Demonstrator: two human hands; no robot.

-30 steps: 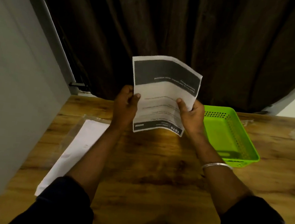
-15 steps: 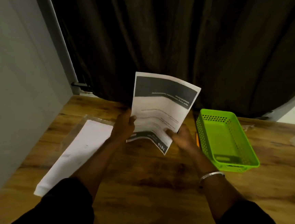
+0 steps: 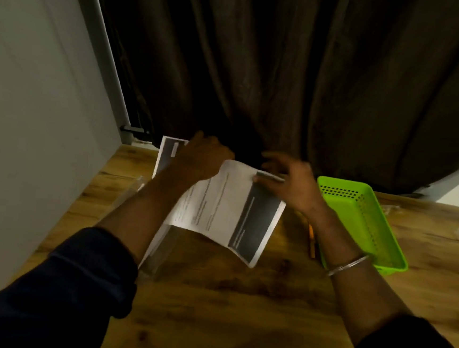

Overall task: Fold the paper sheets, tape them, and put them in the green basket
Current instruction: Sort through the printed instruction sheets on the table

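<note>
On the wooden table point(image 3: 239, 299) before a dark curtain point(image 3: 287, 68), our right hand point(image 3: 291, 184) pinches the paper sheet point(image 3: 219, 209) by its far edge. Our left hand's point(image 3: 202, 157) grip we cannot tell. The sheet bows beside the green basket point(image 3: 358, 213), light and floppy, we judge: hold opposite edges.

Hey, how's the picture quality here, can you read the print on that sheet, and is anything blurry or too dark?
Head view: dim, warm light, the curtain nearly black; same view, print on the paper sheet is smeared and unreadable; the left hand and right hand look soft with blur.
</note>
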